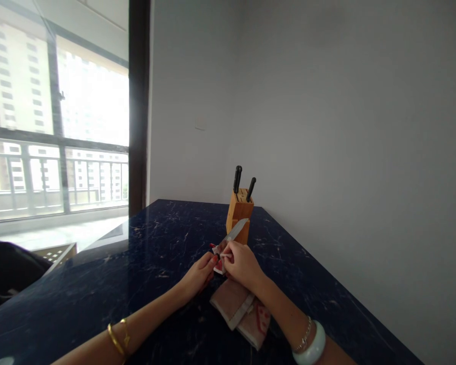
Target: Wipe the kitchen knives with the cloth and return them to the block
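My left hand (200, 272) is closed around the dark handle end of a kitchen knife (236, 231). The blade points up and away, in front of the knife block. My right hand (244, 262) is pinched at the base of the blade on a small red-and-white cloth (219, 267). Bits of this cloth show on both sides of the blade, while the rest is hidden by my fingers. Under my right wrist lies a folded pinkish towel (231, 302) with a red pattern on one corner.
A wooden knife block (235, 208) holding two black-handled knives (237, 178) stands just beyond my hands. The dark blue marbled table (167, 243) meets a grey wall on the right. At the left are a large window (91, 101) and a dark object (11, 268) beside the table.
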